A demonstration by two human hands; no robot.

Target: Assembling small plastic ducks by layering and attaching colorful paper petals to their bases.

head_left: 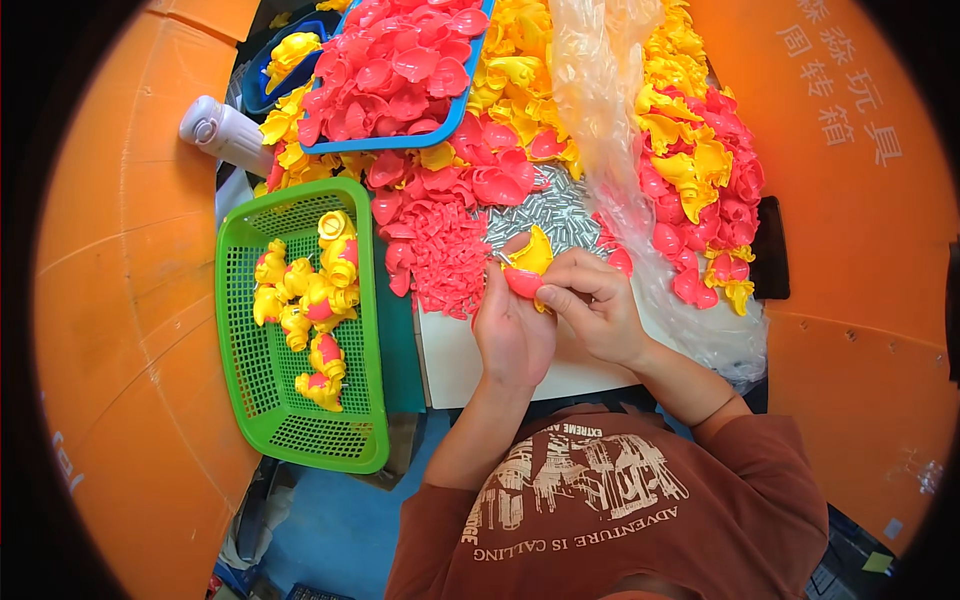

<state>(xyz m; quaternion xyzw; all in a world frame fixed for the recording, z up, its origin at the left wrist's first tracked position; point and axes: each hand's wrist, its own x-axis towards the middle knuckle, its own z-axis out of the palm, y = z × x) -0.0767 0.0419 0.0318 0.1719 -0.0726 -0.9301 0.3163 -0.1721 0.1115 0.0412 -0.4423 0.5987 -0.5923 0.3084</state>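
Observation:
Above the near edge of the white work board (pixel 455 365), both hands meet around a yellow moulded plastic toy piece (pixel 535 250) with a glossy pink shell (pixel 523 284) against it. My left hand (pixel 513 338) is palm up, its fingers curled around the left side of the piece. From the right, my right hand (pixel 603 315) pinches the piece between thumb and fingers. Just beyond the hands lie a heap of small metal pins (pixel 555 208) and, left of it, a mound of small pink parts (pixel 447 262). The fingertips partly hide the held piece.
At left, a green mesh basket (pixel 370 400) contains several yellow-and-pink toy figures (pixel 318 298). Behind, a blue tray (pixel 385 142) brims with pink shells (pixel 400 70). A clear plastic bag (pixel 600 110) lies between yellow-and-pink heaps. Orange panels (pixel 130 260) flank both sides; a white bottle (pixel 230 135) leans left.

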